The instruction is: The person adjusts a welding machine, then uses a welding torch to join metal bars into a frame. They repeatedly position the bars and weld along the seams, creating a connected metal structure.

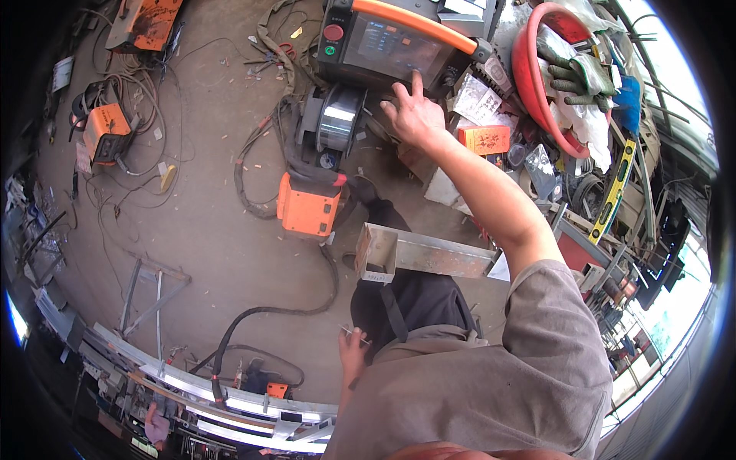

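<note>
My right hand (418, 116) reaches up to a control panel (395, 47) with an orange handle along its upper edge. Its index finger is stretched out against the lower part of the lit screen, the other fingers apart, and nothing is held. On the panel's left side sit a red push button (333, 32) and a small green one. My left hand (353, 349) hangs low beside my dark trousers, fingers bent together around a thin pale piece too small to name. Below the panel stands a spool of wire (340, 119), with an orange machine box (308, 205) nearer me.
A red basin (534, 73) holding gloves (571, 80) stands at the right, near a yellow spirit level (614, 192) and an orange box (484, 139). A metal channel (441, 256) crosses before my legs. Cables (268, 310) lie across the floor. Orange machines (109, 130) stand left.
</note>
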Demonstrator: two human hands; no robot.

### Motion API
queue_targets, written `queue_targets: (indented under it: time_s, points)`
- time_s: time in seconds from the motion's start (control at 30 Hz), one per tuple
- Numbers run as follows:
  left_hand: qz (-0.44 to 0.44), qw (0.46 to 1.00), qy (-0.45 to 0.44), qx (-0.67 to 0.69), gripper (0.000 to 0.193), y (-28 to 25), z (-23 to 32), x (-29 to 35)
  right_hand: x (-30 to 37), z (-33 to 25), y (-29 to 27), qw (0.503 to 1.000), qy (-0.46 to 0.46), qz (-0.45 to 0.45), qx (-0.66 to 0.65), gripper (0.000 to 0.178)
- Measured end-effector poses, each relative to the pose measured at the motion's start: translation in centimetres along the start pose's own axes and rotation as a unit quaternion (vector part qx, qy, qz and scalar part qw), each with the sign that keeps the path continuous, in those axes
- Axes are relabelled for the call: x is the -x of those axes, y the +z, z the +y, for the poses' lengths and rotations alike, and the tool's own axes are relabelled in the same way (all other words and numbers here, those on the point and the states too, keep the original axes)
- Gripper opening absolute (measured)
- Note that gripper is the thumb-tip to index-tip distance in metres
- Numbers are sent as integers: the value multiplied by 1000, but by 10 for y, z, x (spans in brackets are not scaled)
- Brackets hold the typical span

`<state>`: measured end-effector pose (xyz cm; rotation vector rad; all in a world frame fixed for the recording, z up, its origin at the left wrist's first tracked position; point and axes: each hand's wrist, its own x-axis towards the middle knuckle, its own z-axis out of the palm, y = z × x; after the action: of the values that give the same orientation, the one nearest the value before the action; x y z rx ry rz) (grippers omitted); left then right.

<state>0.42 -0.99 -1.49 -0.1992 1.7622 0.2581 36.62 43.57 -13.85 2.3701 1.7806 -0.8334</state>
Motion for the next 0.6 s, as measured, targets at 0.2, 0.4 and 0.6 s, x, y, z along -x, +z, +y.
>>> queue_targets:
  time_s: [0.2, 0.4, 0.6]
  points:
    - [-1, 1000, 2, 5, 72, -1, 1, -1, -3, 6, -2, 1000, 0, 28, 12, 53]
    - [-3, 1000, 8, 5, 71, -2, -2, -1, 30, -2, 4, 996, -77, 47, -21, 50]
    - [-32, 999, 27, -5, 69, 0, -5, 5, 77, -18, 6, 986, -113, 3, -126, 22]
